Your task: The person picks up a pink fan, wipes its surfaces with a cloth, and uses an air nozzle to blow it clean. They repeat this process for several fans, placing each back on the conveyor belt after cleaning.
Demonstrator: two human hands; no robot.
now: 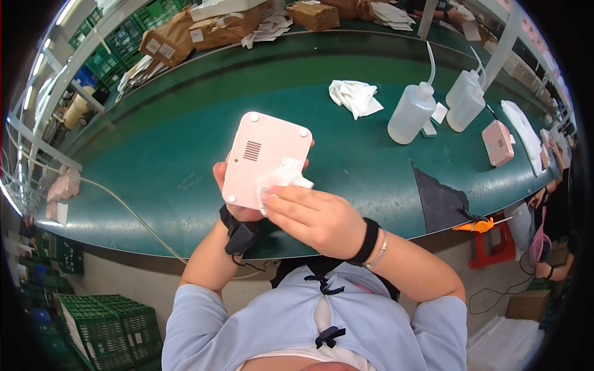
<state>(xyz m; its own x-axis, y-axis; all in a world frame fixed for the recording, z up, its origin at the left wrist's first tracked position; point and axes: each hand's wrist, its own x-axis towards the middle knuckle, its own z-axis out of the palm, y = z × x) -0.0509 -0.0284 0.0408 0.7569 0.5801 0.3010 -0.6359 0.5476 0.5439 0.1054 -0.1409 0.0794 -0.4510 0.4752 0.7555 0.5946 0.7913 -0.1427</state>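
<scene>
Fingers (296, 205) of the right hand (322, 222) are laid side by side, closed on a white cloth (286, 173) that is pressed against the lower right part of a pink device (272, 139) in the head view; the device is held over the near part of the green table (154, 154), its face with four round feet turned up, and is clasped from beneath by the left hand (246, 214), whose thumb is set along one edge and whose fingertips are shown at the opposite edge; farther back, a crumpled white cloth (356, 98) is seen, with clear squeeze bottles (412, 116) stood to its right; beyond these, another pink device (497, 143) is placed near a white roll (521, 133); nearer, a dark sheet (437, 199) is spread at the table's edge.
</scene>
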